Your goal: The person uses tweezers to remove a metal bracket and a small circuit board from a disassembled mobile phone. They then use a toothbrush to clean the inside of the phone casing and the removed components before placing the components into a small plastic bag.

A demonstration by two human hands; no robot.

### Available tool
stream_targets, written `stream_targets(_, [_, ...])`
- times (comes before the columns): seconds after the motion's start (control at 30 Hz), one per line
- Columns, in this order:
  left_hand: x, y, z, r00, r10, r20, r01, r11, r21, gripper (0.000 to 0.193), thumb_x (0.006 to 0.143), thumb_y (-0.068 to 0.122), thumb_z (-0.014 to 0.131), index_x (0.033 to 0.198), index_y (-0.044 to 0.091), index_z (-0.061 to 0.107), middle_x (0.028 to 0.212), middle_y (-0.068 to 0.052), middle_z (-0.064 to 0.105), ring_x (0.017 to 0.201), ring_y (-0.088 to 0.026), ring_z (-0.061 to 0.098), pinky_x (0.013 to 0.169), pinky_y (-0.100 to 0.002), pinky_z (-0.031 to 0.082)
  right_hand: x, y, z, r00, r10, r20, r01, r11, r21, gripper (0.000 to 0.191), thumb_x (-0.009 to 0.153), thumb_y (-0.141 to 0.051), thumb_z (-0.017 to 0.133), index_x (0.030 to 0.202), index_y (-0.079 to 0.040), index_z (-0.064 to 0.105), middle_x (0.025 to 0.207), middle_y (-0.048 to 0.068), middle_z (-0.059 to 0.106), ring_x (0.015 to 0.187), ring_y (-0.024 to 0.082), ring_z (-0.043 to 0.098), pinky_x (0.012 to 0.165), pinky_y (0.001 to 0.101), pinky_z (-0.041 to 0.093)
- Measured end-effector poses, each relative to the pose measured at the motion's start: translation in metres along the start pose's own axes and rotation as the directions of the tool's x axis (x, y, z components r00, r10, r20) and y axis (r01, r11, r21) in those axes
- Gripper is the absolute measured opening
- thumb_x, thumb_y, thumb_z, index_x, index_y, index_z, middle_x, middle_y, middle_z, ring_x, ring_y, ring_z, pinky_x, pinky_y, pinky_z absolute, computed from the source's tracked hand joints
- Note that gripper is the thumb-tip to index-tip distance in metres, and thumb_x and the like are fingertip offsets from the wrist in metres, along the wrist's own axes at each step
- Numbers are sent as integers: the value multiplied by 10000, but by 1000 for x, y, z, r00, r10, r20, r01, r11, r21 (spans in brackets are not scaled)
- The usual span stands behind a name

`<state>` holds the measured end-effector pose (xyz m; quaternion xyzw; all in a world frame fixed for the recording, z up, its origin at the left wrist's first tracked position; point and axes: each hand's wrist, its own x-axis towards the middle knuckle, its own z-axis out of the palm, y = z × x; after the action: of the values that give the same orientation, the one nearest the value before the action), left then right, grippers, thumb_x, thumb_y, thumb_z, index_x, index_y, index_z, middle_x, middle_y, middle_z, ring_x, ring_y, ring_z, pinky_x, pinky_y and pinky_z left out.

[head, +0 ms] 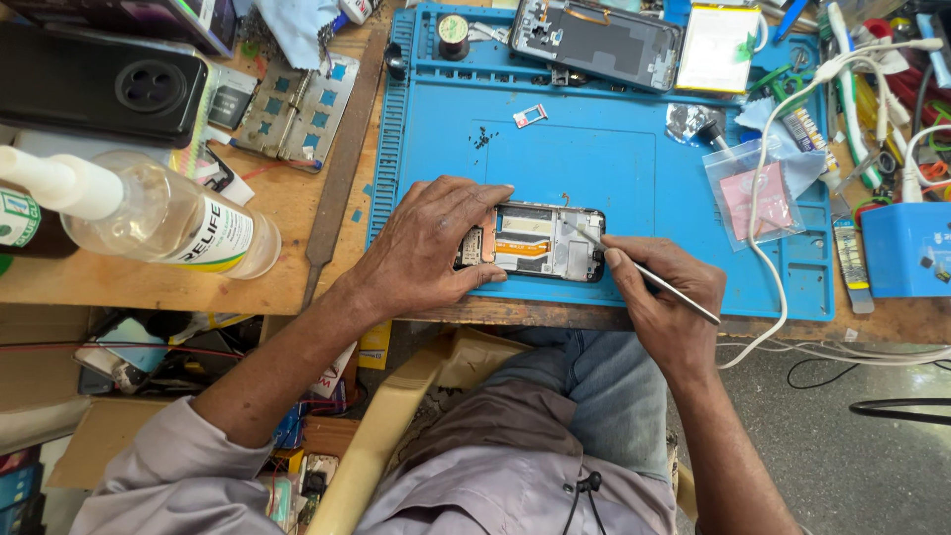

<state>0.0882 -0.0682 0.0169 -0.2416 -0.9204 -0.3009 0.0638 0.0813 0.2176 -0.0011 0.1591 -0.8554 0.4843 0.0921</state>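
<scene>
An opened phone (540,242) with its back cover off lies near the front edge of a blue work mat (594,149). My left hand (431,248) rests over the phone's left end and pins it to the mat. Thin metal tweezers (649,277) are pinched in my right hand (664,292). Their tip touches the phone's inner boards at the right side. A small card tray (529,116) lies loose on the mat above the phone.
A clear squeeze bottle (158,218) lies on the wooden bench at left, behind it a black phone case (99,89). A phone frame (594,40), a white battery (715,48), plastic bags (758,193), a white cable (773,248) and a blue box (906,248) crowd the right.
</scene>
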Motion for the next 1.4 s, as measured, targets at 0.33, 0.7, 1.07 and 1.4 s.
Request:
stream_targets(0.33, [0,-1,1,999,44,-19,-45,999,-13,916,735,347,905,1466,-1,477,1311,-205,632,1287,-354,552,1086,-493,417,-4,7,-3,990,117,-76,-99,973,207,197,1036,-118,676,1212,-57,738,1053,106,779,904,156,718,775,273,574])
stream_targets(0.7, [-3,8,1,958,280,-70,-273,957,94,864,783,267,875,1516,71,463,1438,-112,490,1319,-338,448,1150,-439,445,15,-23,-12,965,-264,-6,262,962,-78,321,880,-37,836,1174,-68,709,1178,91,754,1128,209,727,956,339,581])
stream_targets(1.07, [-6,4,2,960,272,-59,-264,958,115,795,830,257,840,1513,92,465,1423,-98,489,1330,-310,453,1167,-429,426,28,-38,-7,944,-322,66,329,921,-208,137,933,-50,802,1045,-86,732,987,66,762,935,212,741,792,333,566])
stream_targets(1.4, [-7,3,4,961,271,-58,-262,957,124,805,831,298,828,1518,113,451,1409,-83,483,1328,-300,446,1180,-418,421,38,-38,-5,974,-199,111,208,975,-77,164,949,-39,776,1101,-54,716,1008,70,759,902,147,736,787,294,589])
